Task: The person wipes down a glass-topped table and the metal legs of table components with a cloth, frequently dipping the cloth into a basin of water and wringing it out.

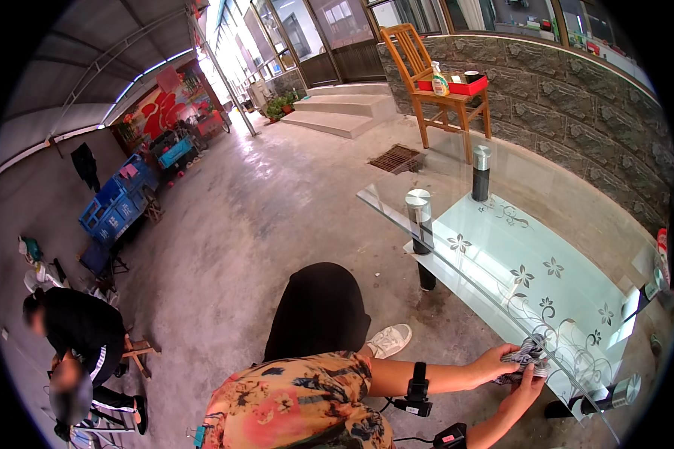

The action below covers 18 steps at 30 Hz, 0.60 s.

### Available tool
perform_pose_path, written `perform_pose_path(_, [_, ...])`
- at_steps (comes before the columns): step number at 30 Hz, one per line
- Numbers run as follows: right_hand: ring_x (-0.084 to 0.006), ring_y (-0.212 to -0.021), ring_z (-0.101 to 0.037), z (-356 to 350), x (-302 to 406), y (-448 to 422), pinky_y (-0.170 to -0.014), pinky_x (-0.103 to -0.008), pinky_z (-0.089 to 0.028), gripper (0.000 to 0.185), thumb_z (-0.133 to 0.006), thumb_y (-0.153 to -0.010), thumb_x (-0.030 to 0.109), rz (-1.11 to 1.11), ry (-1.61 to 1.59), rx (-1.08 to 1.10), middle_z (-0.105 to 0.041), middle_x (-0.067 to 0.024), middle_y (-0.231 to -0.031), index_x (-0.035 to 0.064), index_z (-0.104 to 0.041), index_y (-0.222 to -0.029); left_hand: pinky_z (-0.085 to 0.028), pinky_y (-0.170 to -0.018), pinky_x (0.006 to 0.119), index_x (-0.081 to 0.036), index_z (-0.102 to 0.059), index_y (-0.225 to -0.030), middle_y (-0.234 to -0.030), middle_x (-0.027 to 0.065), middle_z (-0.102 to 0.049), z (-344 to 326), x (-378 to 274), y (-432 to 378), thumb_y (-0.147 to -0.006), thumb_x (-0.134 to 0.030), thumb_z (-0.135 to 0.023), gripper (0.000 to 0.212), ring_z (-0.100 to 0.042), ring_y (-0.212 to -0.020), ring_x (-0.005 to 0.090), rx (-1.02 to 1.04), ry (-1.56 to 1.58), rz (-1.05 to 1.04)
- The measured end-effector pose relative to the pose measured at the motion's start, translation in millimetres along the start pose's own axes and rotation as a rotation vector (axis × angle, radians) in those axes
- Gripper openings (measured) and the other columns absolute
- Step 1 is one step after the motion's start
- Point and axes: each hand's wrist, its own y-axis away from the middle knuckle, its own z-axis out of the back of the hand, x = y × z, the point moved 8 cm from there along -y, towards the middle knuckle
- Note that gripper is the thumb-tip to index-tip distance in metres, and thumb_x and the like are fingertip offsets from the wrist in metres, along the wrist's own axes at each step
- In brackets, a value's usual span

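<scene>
My left hand [495, 362] and my right hand [525, 390] are close together at the near edge of a glass coffee table [460, 264]. Between them they grip a crumpled grey striped cloth [525, 356], which lies against the edge of the clear glass top. Fingers hide part of the cloth. Beneath the top is a frosted lower shelf [483, 236] printed with dark flowers and scrolls. Black and silver cylindrical legs [419, 219] carry the glass at the corners.
A wooden chair [455, 106] by the stone wall holds a red tray [469, 85] and a spray bottle [439, 79]. A floor drain grate [396, 158] lies near it. Two seated people [81, 331] are at the lower left; a blue cart [118, 202] stands beyond.
</scene>
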Motion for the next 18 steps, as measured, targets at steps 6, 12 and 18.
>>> perform_pose_path(6, [-0.0185,-0.099,-0.055,4.8,1.6,2.3,-0.083,-0.0305,-0.045,0.042,-0.058,-0.087,0.013,-0.017,-0.053,-0.023,-0.055,-0.0102,-0.115,-0.0012,-0.045,-0.125,-0.044,-0.084,0.027,0.000,-0.041,-0.127,-0.113,0.0081,-0.054,1.3,0.7,3.2,-0.084,-0.013,-0.058,0.049,-0.052,-0.100,0.0140,0.015,0.004,0.010])
perform_pose_path(12, [-0.0175,-0.094,-0.057,6.1,-1.3,1.9,-0.080,-0.0298,-0.047,0.034,-0.059,-0.085,0.008,-0.029,-0.085,0.036,-0.057,-0.0088,-0.108,-0.0021,-0.051,-0.117,-0.042,-0.089,0.029,-0.001,-0.036,-0.131,-0.119,0.0098,-0.050,13.3,10.8,-3.3,-0.084,-0.015,-0.061,0.055,-0.050,-0.106,0.0154,-0.024,0.048,-0.015])
perform_pose_path(18, [-0.0111,-0.083,-0.054,-14.4,6.8,9.8,-0.073,-0.0231,-0.042,0.032,-0.061,-0.081,0.003,-0.067,-0.095,0.037,-0.060,-0.0049,-0.098,-0.0038,-0.055,-0.112,-0.044,-0.089,0.030,-0.003,-0.037,-0.130,-0.118,0.0081,-0.051,2.3,-0.9,-5.8,-0.088,-0.022,-0.059,0.051,-0.051,-0.106,0.0156,0.130,0.257,-0.016])
